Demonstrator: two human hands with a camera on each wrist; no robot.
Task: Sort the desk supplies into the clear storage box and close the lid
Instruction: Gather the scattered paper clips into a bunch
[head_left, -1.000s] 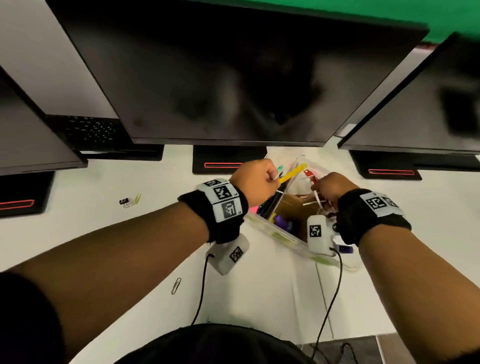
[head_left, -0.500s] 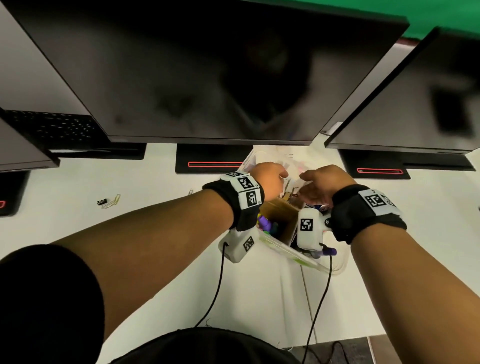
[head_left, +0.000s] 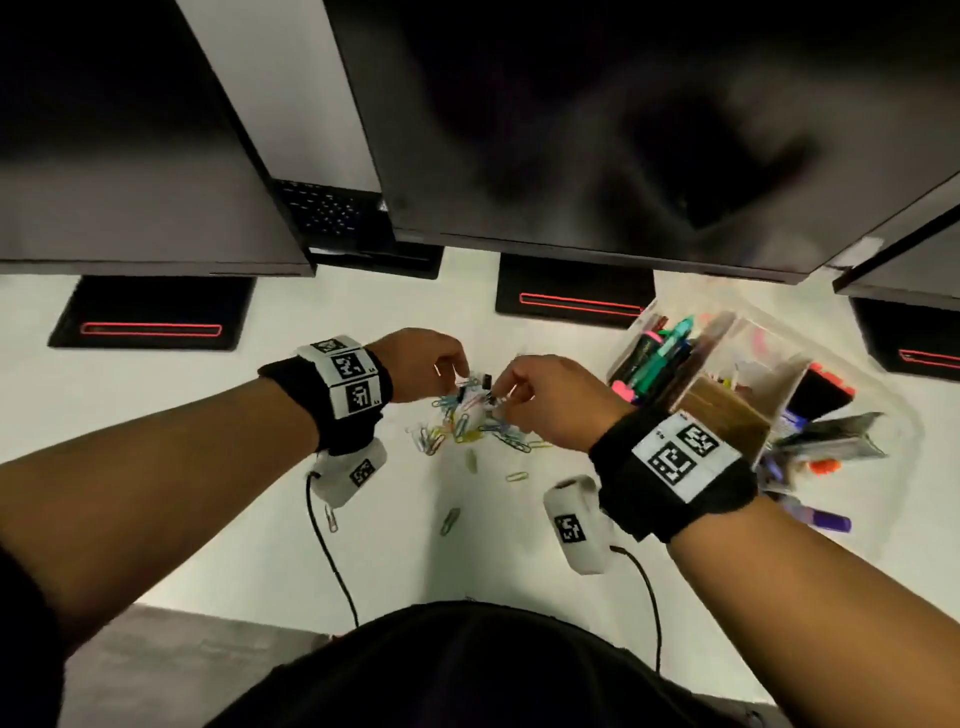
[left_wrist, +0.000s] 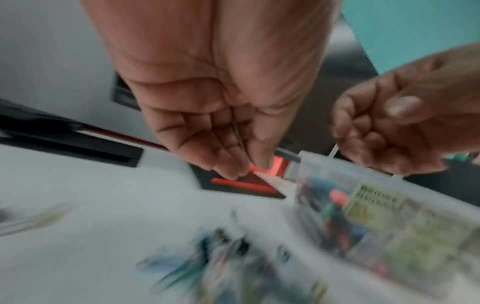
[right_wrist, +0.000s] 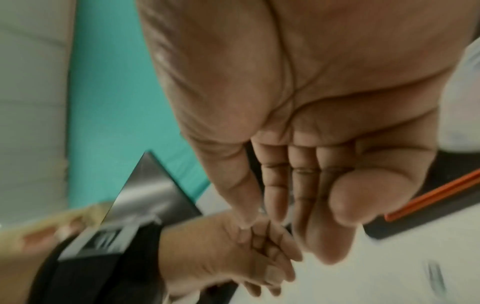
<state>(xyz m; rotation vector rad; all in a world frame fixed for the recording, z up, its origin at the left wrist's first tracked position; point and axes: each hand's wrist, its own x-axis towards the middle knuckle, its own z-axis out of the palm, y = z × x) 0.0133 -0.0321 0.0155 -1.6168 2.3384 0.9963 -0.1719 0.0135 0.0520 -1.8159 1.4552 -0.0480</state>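
Observation:
A heap of coloured paper clips (head_left: 467, 428) lies on the white desk, with small black binder clips (head_left: 486, 382) on its far side. Both hands hover over the heap. My left hand (head_left: 460, 371) pinches something thin like a clip, seen between its fingers in the left wrist view (left_wrist: 244, 172). My right hand (head_left: 501, 395) curls down with finger and thumb closed on clips at the heap's top; the right wrist view (right_wrist: 298, 230) hides what it holds. The clear storage box (head_left: 636, 325) stands open to the right, holding pens, highlighters and a brown carton. No lid shows.
Dark monitors overhang the back of the desk, with black stands (head_left: 571, 299) (head_left: 150, 317) under them. Stray clips (head_left: 517, 475) (head_left: 449, 519) (head_left: 330, 517) lie nearer me. The desk's front edge (head_left: 156, 605) runs at the lower left. Wrist-camera cables hang below both arms.
Both hands have left the clear box and moved left to the paper clip heap. The box now lies to the right of the hands.

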